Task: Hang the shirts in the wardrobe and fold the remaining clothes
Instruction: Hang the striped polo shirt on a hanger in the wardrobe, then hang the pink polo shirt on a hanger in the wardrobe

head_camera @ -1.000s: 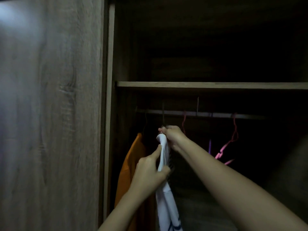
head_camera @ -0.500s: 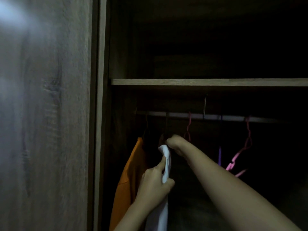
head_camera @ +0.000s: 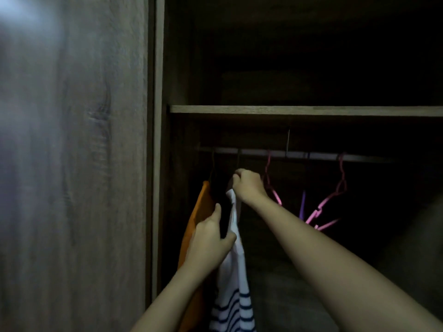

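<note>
Hanging underway: right hand [head_camera: 249, 185] fisted round the striped shirt [head_camera: 236, 283] at its top, just below the rail [head_camera: 311, 155], likely steadying its hanger hook [head_camera: 238, 161]. Left hand [head_camera: 211, 238] grips the shirt's near edge lower down, probably straightening it. Orange garment [head_camera: 196, 219] hangs left.

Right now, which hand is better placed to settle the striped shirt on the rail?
Right hand, probably: it grips the top of the striped shirt just under the rail; the left hand holds it lower.

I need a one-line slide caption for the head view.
Left hand and right hand hold a white striped shirt below the rail, beside an orange garment and pink hangers.
</note>
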